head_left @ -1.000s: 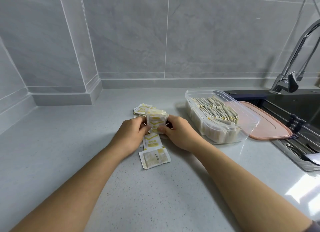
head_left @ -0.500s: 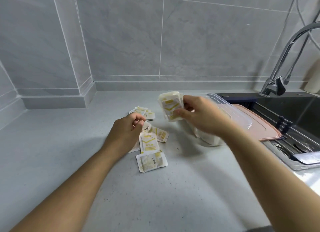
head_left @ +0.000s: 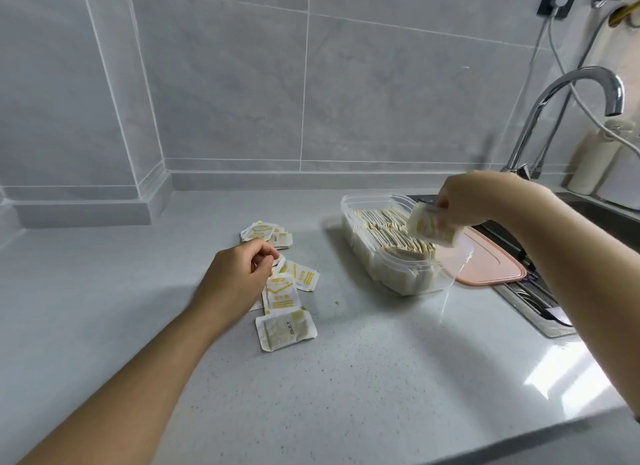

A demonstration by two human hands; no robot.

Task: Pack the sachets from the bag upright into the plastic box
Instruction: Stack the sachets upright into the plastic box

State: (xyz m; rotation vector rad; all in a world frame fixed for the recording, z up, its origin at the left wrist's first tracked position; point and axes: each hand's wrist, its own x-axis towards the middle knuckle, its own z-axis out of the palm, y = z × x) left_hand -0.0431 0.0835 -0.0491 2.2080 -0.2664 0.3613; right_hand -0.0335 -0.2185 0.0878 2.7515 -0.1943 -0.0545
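On the pale grey speckled surface [head_left: 104, 284] the left hand [head_left: 239, 279] hovers with its fingers curled over a loose scatter of white-and-yellow flat sachets [head_left: 287, 291]. Whether it pinches one of them cannot be told. One pale sachet [head_left: 285, 330] lies flat nearest the camera, and a few more [head_left: 263, 231] lie just beyond the hand.

To the right stands the clear rectangular plastic box [head_left: 349, 206], with rows of upright packed sachets [head_left: 384, 222] filling most of it. The right hand [head_left: 464, 201] grips a small bundle of sachets [head_left: 431, 228], tilted, above the box's near end. A pink plastic lid [head_left: 491, 265] lies flat just beside the box, at the edge of the sink, below a curved chrome faucet [head_left: 571, 93].
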